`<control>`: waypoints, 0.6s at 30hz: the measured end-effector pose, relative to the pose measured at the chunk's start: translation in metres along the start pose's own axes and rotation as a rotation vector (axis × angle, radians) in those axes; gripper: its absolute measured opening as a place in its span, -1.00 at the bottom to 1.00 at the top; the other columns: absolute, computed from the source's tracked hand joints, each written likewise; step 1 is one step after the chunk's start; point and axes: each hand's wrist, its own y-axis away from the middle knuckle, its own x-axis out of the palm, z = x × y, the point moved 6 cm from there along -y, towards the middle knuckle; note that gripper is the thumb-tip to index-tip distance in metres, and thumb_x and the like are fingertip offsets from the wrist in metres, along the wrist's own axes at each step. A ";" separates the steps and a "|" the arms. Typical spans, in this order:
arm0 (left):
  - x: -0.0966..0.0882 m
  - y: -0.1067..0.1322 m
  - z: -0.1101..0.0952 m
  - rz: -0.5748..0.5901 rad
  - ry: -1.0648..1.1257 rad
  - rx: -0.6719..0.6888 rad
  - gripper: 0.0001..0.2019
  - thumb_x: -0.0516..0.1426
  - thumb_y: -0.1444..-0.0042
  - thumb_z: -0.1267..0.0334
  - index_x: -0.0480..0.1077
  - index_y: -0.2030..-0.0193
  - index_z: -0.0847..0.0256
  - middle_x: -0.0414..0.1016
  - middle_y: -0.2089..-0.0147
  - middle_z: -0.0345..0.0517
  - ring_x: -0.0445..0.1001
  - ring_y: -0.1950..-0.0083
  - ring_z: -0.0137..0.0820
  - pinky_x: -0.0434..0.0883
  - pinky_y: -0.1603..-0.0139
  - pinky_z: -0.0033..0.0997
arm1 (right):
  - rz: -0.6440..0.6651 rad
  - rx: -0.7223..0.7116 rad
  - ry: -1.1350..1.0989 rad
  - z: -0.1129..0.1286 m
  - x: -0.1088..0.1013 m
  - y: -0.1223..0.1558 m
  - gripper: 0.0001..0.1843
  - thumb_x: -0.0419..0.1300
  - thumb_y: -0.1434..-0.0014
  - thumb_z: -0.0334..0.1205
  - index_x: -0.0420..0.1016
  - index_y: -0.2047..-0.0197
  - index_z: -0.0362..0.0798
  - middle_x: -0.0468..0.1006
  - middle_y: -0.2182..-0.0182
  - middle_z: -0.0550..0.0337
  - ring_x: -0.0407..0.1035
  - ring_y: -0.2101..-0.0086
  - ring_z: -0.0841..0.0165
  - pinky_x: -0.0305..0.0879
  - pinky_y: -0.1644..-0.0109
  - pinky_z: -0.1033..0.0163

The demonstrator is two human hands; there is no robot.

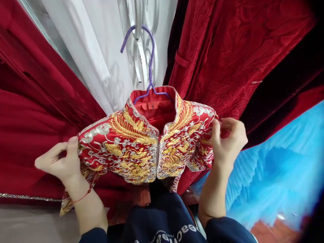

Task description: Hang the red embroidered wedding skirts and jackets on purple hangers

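A red jacket (141,148) with gold and silver embroidery and a stand-up collar hangs on a purple wire hanger (151,64). The hanger's hook loops over a white metal fitting (138,20). A small size label marked S (152,105) shows inside the collar. My left hand (62,158) pinches the jacket's shoulder on the left, and a thin red cord circles that wrist. On the other side, my right hand (227,140) pinches the opposite shoulder between thumb and fingers. Between the two hands the jacket's front is spread, its front edges meeting below the collar.
Red garments (32,118) hang at the left and a patterned red robe (243,44) at the upper right. Behind is a white drape (83,44). Bright blue ruffled fabric (278,165) spreads over the lower right. Pale floor (30,221) shows at the lower left.
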 end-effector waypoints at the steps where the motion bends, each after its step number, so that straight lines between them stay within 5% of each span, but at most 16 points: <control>1: 0.003 -0.002 -0.005 0.012 0.000 0.051 -0.65 0.30 -0.09 0.01 0.36 0.51 0.19 0.24 0.56 -0.30 0.24 0.47 -0.47 0.32 0.27 -0.33 | 0.008 -0.074 -0.023 0.012 0.000 -0.002 -0.63 0.15 -0.30 0.06 0.46 0.02 -0.05 0.52 0.14 0.00 0.41 0.13 0.17 0.31 0.02 0.03; 4: 0.018 -0.012 -0.016 0.036 0.139 0.170 -0.55 0.32 -0.02 -0.10 0.44 0.10 0.17 0.51 0.19 -0.19 0.53 0.20 -0.35 0.45 0.11 -0.23 | 0.173 -0.297 -0.173 0.043 0.014 -0.009 -0.48 0.16 -0.29 0.10 0.35 -0.23 0.04 0.44 -0.13 -0.04 0.30 -0.15 0.06 0.18 -0.22 -0.11; 7: 0.043 -0.022 -0.027 0.253 0.234 0.235 -0.40 0.26 -0.09 -0.15 0.37 -0.16 0.16 0.48 -0.13 -0.08 0.47 -0.18 -0.19 0.41 -0.16 -0.14 | 0.296 -0.390 -0.237 0.052 0.039 -0.015 -0.49 0.19 -0.27 0.14 0.39 -0.19 0.08 0.50 -0.05 0.02 0.36 -0.04 0.08 0.20 -0.17 -0.07; 9: 0.062 -0.021 -0.030 0.491 0.199 0.220 -0.50 0.19 -0.18 -0.13 0.45 -0.10 0.19 0.55 -0.05 -0.07 0.51 -0.11 -0.25 0.43 -0.11 -0.26 | 0.271 -0.364 -0.239 0.047 0.052 -0.020 -0.62 0.20 -0.27 0.12 0.50 0.00 0.05 0.54 0.15 0.07 0.39 0.11 0.15 0.23 -0.05 0.00; 11: 0.072 -0.019 -0.029 0.622 0.155 0.174 -0.59 0.17 -0.22 -0.10 0.54 0.08 0.22 0.60 0.20 -0.14 0.55 0.20 -0.40 0.44 0.16 -0.43 | 0.238 -0.323 -0.239 0.042 0.061 -0.025 -0.67 0.18 -0.30 0.12 0.53 0.23 0.03 0.51 0.34 0.14 0.36 0.26 0.24 0.23 0.06 0.09; 14: 0.065 -0.020 -0.036 0.472 0.044 0.220 -0.65 0.21 -0.21 -0.04 0.57 0.28 0.25 0.48 0.48 -0.27 0.34 0.49 -0.55 0.27 0.42 -0.53 | 0.274 -0.286 -0.268 0.044 0.066 -0.033 -0.56 0.16 -0.30 0.16 0.49 0.42 0.00 0.43 0.49 0.21 0.25 0.44 0.38 0.18 0.22 0.20; 18: 0.045 -0.024 -0.060 0.162 -0.174 0.410 -0.66 0.29 -0.14 0.00 0.60 0.35 0.31 0.28 0.60 -0.32 0.17 0.52 -0.57 0.15 0.40 -0.51 | 0.309 -0.210 -0.369 0.050 0.059 -0.047 -0.58 0.22 -0.27 0.11 0.54 0.43 -0.06 0.38 0.58 0.27 0.11 0.54 0.49 0.07 0.39 0.29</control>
